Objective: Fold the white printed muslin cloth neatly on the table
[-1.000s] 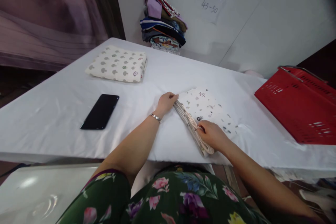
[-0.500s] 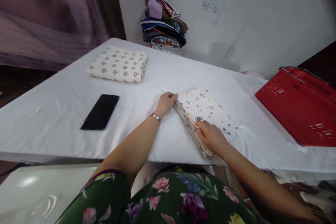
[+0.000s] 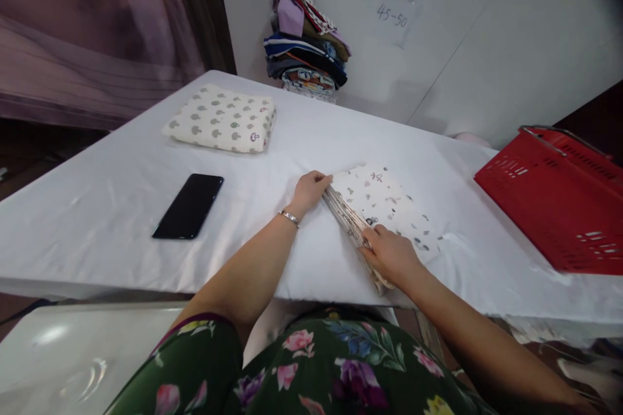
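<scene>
A folded white cloth (image 3: pixel 389 198) with small grey and brown prints lies on the table in front of me, its stacked layers showing along the left edge. My left hand (image 3: pixel 310 191), with a bracelet at the wrist, pinches the far corner of those layers. Lower down the same edge, my right hand (image 3: pixel 389 253) is closed around the layers, thumb on top. Part of the near end is hidden by the right hand. Farther back on the left rests a second folded cloth (image 3: pixel 221 118), cream with grey mushroom-like prints, touched by neither hand.
A black phone (image 3: pixel 189 206) lies left of my left arm on the white-covered table (image 3: pixel 292 133). At the right stands a red plastic basket (image 3: pixel 559 201) with metal handles. Behind the table, a pile of folded fabrics (image 3: pixel 307 45) is stacked against the wall. A white stool-like surface (image 3: pixel 73 350) is at lower left.
My right hand has shifted slightly up along the layered edge and gripped the layers closer together. My left hand stays at the far corner. The view has moved a little.
</scene>
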Motion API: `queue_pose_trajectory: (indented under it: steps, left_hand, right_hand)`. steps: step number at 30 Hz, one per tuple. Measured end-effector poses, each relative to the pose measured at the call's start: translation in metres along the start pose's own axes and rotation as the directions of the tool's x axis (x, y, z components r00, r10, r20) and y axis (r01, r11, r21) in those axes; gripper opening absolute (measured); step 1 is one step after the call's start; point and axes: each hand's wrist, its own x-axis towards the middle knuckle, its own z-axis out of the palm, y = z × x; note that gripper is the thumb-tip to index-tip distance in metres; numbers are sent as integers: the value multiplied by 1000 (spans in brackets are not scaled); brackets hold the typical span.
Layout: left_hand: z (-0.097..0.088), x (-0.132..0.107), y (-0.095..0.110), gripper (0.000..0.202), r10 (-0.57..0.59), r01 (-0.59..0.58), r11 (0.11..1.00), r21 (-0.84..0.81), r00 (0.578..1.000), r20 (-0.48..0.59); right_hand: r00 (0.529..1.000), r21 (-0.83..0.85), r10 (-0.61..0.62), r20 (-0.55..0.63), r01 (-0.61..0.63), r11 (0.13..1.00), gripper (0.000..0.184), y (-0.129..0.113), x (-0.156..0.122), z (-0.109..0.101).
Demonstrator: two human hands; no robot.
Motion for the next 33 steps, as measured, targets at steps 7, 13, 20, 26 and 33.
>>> queue_pose_trajectory:
  steps: [7, 13, 20, 26, 33]
  left_hand:
    - [0, -1, 0, 29, -2, 2, 1000, -8, 1000, 1]
    - [-1, -1, 2, 28, -2, 1, 1000, 26, 1000, 4]
    - [0, -1, 0, 28, 14, -14, 1000, 10, 1000, 4]
    - [0, -1, 0, 28, 13, -13, 1000, -3, 1000, 2]
    - [1, -1, -3, 30, 12, -12, 1000, -9, 1000, 6]
  right_hand:
    - [999, 132, -16, 34, 11, 991, 23, 14, 3, -2]
    - [1000, 20, 11, 23, -11, 1000, 24, 8, 3, -2]
    - [999, -21, 0, 41, 1, 1000, 25, 4, 3, -2]
    - [999, -20, 3, 33, -2, 1000, 24, 1, 3, -3]
    - [999, 132, -33, 25, 29, 991, 20, 14, 7, -1]
